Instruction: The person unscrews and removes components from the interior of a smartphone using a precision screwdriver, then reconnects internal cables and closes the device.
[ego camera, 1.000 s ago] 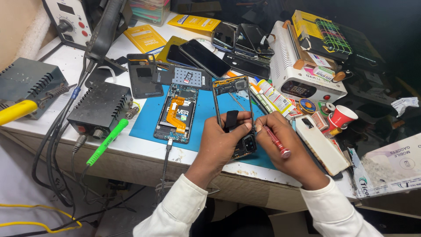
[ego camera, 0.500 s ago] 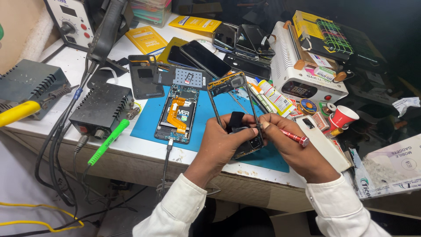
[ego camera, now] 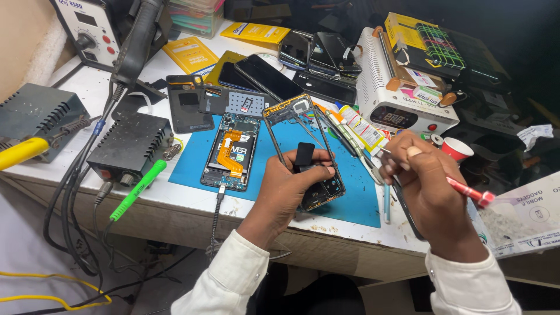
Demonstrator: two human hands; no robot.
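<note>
Left hand (ego camera: 291, 186) sits at the lower middle of the frame, fingers curled tight around the lower end of a bare phone frame (ego camera: 303, 149), thumb pressed on a small black part at its middle. The frame is tilted up off the blue mat (ego camera: 350, 204), its upper end reaching toward the centre of the picture. Right hand (ego camera: 429, 186), to the right of it and just apart from the frame, is closed around a red-handled tool (ego camera: 466, 189); the handle sticks out toward the right edge, and the tip is hidden behind the fingers.

Around them, from big to small: the white workbench (ego camera: 175, 201) fills most of the view and is crowded. At the upper right stands a white machine with a small display (ego camera: 402, 99), with a dark box with green lines (ego camera: 443, 49) behind it. On the left are a black power unit (ego camera: 131, 146) and a grey one (ego camera: 35, 116), and a white station with knobs (ego camera: 87, 29) in the upper left corner, all trailing cables down the bench front. A pile of dark phones and screens (ego camera: 303, 58) lies at the upper middle. On the mat left of the held frame lies an opened phone with an orange ribbon cable (ego camera: 230, 151), a cable plugged into its lower end. Tubes of glue (ego camera: 356, 125) lie between the frame and the machine, close to the right hand. A green-handled tool (ego camera: 137, 189) rests at the bench edge, and a small red cup (ego camera: 456, 149) stands just beyond the right hand.
</note>
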